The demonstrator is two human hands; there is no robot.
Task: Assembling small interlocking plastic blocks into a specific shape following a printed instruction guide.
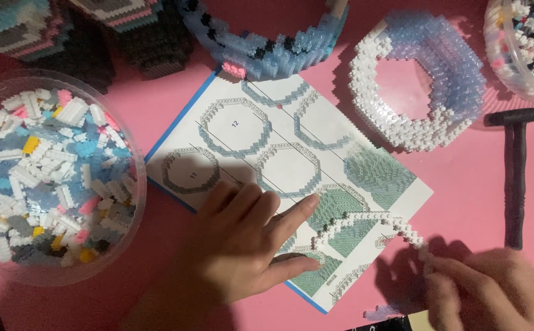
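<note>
Both hands work at lower frame: left hand, fingers spread, pins the instruction sheet flat, while right hand pinches a white brick arc laid over its diagram. Loose bricks fill a tub at left, within reach.

Left hand palm down, fingers spread and lying flat, index finger stretched out toward the right, thumb extended below it, right hand at the lower right edge, blurred, fingers curled inward, fingertips pinched together
</note>
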